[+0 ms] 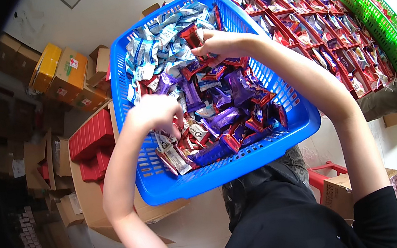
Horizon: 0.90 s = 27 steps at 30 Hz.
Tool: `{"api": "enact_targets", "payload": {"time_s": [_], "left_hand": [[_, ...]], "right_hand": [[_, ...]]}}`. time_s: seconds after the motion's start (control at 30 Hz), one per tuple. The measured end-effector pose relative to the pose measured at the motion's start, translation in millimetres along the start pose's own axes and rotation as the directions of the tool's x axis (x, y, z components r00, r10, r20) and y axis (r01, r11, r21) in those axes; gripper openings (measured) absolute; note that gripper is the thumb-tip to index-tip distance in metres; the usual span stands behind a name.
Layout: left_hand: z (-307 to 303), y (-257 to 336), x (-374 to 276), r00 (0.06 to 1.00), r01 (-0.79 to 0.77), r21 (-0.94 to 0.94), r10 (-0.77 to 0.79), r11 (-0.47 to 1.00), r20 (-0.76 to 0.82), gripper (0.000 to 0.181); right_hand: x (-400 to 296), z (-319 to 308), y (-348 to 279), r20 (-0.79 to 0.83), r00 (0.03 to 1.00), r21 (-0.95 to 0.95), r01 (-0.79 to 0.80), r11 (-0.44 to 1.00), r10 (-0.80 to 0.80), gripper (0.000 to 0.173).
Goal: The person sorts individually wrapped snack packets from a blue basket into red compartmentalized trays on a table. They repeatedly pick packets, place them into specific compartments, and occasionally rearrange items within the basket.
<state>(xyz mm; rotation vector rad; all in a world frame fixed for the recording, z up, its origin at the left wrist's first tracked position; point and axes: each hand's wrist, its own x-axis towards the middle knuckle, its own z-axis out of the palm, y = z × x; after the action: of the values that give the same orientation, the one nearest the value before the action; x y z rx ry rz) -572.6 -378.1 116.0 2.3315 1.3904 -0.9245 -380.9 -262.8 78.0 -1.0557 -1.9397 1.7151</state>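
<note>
A blue plastic basket (228, 178) full of wrapped sweets stands in front of me. My right hand (223, 43) grips a red-and-brown wrapped sweet (191, 37) near the basket's right side. On the left, my blurred left hand (155, 111) is bent down over cream-and-red Dove packets (198, 133); whether its fingertips hold one is hidden. White-and-blue packets (142, 50) fill the far part of the basket. Purple packets (224, 118) lie in the middle, and red-and-purple packets (232, 140) are mixed in along the near right side.
Rows of red open boxes (308, 26) with sweets spread at the upper right, beside a green plastic basket (377, 21). A person's leg (394, 94) shows below them. Left of me, a cardboard carton (93, 209) holds red boxes (93, 138). A red stool (317, 180) stands at right.
</note>
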Motion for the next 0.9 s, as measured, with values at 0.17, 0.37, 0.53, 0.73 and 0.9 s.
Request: {"api": "enact_targets", "payload": {"time_s": [0.17, 0.37, 0.53, 0.73, 0.9], "left_hand": [[44.8, 4.4, 0.8, 0.987, -0.087, -0.016, 0.089, 0.996, 0.135, 0.036], [37.0, -25.8, -6.9, 0.939, -0.313, -0.345, 0.234, 0.885, -0.252, 0.025], [-1.9, -26.7, 1.9, 0.811, -0.401, -0.414, 0.107, 0.817, -0.575, 0.029], [-16.1, -29.2, 36.3, 0.719, -0.43, -0.738, -0.297, 0.52, -0.628, 0.028], [-1.7, -39.0, 57.0, 0.548, -0.642, -0.69, -0.431, 0.334, -0.717, 0.018]], "right_hand": [[0.4, 0.8, 0.6, 0.019, 1.0, -0.054, 0.003, 0.999, -0.002, 0.032], [-2.6, -0.7, 1.9, 0.023, 0.999, -0.031, 0.035, 0.999, -0.034, 0.043], [-13.7, -0.3, -4.7, 0.096, 0.992, -0.098, 0.086, 0.991, -0.077, 0.034], [0.6, 0.0, 3.0, 0.276, 0.955, 0.203, 0.049, 0.978, -0.105, 0.032], [-23.0, 4.1, -15.1, 0.274, 0.946, 0.191, 0.121, 0.974, -0.171, 0.04]]}}
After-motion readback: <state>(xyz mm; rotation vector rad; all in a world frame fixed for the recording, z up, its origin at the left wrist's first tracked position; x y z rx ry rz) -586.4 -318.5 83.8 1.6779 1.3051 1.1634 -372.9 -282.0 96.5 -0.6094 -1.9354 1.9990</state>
